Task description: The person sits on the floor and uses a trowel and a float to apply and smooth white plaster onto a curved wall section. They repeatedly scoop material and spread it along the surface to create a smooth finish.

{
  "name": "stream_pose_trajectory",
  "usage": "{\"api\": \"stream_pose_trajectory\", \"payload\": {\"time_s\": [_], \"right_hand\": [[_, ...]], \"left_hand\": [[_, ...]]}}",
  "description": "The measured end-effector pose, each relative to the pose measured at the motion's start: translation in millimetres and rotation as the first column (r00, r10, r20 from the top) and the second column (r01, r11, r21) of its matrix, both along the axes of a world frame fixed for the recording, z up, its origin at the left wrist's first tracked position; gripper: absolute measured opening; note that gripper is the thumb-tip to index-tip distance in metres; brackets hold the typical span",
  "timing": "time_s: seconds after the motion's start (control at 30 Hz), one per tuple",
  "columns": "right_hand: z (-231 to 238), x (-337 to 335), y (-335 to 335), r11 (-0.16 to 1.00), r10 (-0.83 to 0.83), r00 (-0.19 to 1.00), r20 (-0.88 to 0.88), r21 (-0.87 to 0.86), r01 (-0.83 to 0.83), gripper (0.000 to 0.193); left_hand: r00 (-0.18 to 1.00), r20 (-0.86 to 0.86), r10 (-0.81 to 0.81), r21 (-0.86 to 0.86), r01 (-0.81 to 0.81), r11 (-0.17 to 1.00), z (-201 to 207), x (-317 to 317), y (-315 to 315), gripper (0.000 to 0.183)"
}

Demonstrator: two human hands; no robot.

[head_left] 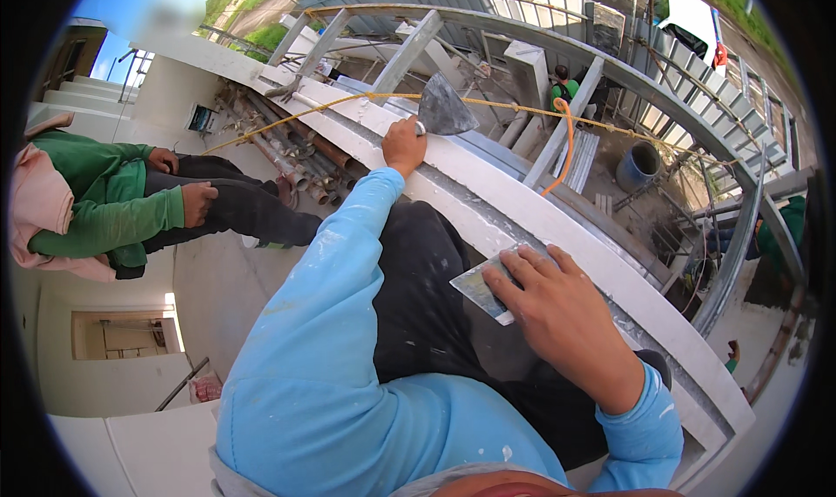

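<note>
Left grip (405, 147): we close around the trowel (447, 108), blade rightward above the ledge's (583, 244) outer edge.
Right grip (564, 310): we pinch the flat plate (483, 290).
Plate: left of right grip, near the ledge's inner edge.

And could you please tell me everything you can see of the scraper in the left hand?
The scraper has a broad, mottled grey blade that looks like metal, flaring from a narrower end. The left hand grips it there, hiding most of the handle; a shiny bit shows beside the fist. The blade points outward, at the outer side of the white ledge. A yellow rope passes behind it; whether they touch is unclear.
</note>
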State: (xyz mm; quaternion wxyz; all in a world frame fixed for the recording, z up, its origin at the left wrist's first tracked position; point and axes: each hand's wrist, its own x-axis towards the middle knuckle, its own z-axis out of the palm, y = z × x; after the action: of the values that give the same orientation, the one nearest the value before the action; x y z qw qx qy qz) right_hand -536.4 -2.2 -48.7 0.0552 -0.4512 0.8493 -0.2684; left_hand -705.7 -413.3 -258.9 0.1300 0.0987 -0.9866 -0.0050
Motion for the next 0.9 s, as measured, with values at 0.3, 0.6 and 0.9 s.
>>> {"api": "stream_pose_trajectory", "payload": {"time_s": [0.3, 0.6, 0.9], "right_hand": [[-1.6, 1.3, 0.9, 1.0, 0.008, 1.0, 0.013, -0.002, -0.008, 0.041], [-4.4, 1.8, 0.2, 1.0, 0.006, 1.0, 0.009, 0.002, -0.006, 0.043], [-4.5, 1.2, -0.8, 0.999, 0.015, 1.0, 0.002, 0.028, -0.015, 0.043]], "left_hand": [[1.0, -0.012, 0.003, -0.018, -0.004, 1.0, -0.4, -0.5, 1.1, 0.033], [1.0, -0.005, -0.013, -0.016, 0.013, 1.0, -1.7, -0.7, -0.8, 0.032], [0.999, -0.025, -0.022, -0.019, 0.021, 1.0, -4.5, -1.4, -3.2, 0.032]]}}
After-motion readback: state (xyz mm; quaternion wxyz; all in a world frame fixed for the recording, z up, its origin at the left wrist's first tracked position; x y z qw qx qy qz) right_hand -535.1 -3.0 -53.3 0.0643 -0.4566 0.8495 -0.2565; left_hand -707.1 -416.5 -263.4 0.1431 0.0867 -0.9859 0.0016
